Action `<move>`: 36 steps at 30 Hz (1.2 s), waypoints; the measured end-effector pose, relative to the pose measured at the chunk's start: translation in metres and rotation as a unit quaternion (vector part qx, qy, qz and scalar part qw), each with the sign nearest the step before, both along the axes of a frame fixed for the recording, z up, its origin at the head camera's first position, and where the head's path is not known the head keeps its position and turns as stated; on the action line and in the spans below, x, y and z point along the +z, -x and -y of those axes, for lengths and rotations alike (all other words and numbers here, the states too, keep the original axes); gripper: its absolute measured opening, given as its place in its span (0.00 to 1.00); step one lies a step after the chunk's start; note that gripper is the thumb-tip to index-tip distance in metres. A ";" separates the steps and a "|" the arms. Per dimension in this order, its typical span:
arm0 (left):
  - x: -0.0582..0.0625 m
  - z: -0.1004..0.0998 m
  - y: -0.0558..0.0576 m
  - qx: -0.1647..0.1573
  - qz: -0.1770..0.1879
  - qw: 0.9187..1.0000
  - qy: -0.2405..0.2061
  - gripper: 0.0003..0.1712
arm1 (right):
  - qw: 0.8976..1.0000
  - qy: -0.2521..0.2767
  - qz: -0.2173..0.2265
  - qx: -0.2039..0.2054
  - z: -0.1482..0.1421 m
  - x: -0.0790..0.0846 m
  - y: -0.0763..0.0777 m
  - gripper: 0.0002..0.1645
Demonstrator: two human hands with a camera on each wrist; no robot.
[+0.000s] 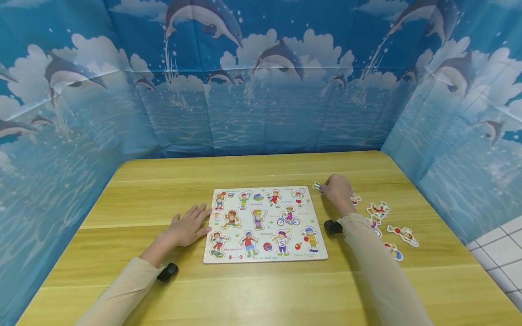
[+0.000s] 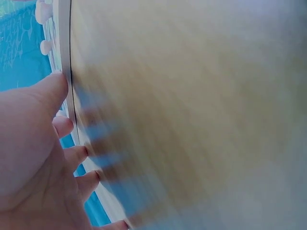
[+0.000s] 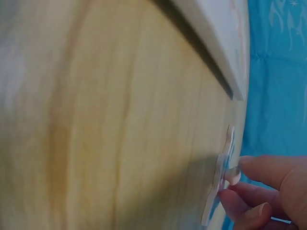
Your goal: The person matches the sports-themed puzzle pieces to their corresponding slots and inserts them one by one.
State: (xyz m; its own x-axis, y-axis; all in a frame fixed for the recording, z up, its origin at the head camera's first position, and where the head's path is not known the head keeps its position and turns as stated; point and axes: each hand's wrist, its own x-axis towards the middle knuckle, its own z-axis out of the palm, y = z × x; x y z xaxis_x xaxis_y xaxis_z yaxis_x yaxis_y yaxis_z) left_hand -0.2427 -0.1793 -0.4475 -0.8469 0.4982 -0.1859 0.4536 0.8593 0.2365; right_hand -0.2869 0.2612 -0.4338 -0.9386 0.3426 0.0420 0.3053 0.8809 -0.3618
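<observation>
A white wooden puzzle board (image 1: 316, 219) with printed sports figures lies on the table. My left hand (image 1: 188, 227) rests palm down beside it, fingers spread and fingertips at its left edge. In the left wrist view, the thumb (image 2: 50, 91) reaches the edge of the board too. Off the board's far right corner, my right hand (image 1: 338, 188) pinches the small knob (image 3: 233, 176) of a puzzle piece (image 1: 316, 186). The right wrist view shows this piece side-on, close over the wood. Most of its picture is hidden by the fingers.
Several loose puzzle pieces lie to the right, among them one figure with a racket (image 1: 403, 234) and another (image 1: 379, 209) farther back. Black wrist cameras (image 1: 168, 272) sit at both cuffs. A blue dolphin-print curtain (image 1: 261, 113) encloses the wooden table (image 1: 261, 294) at the back and sides.
</observation>
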 end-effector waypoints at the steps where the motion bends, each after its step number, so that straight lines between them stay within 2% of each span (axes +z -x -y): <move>1: 0.000 0.000 0.000 0.000 -0.001 1.000 0.001 0.35 | 1.000 -0.001 0.001 -0.001 0.000 0.000 0.000 0.21; 12: 0.001 0.000 -0.002 -0.001 -0.004 1.000 -0.002 0.34 | 0.999 -0.029 -0.007 0.016 0.004 0.002 0.003 0.27; 20: -0.001 0.000 0.001 -0.001 -0.007 1.000 0.005 0.35 | 1.000 -0.004 -0.015 0.006 0.007 0.005 0.003 0.27; 26: -0.002 -0.001 0.003 0.001 -0.012 1.000 0.006 0.35 | 0.999 -0.008 -0.029 0.014 0.004 0.005 0.005 0.26; 36: -0.004 0.001 0.001 0.006 0.002 1.000 0.010 0.35 | 0.999 -0.008 -0.022 0.021 -0.001 0.000 0.004 0.27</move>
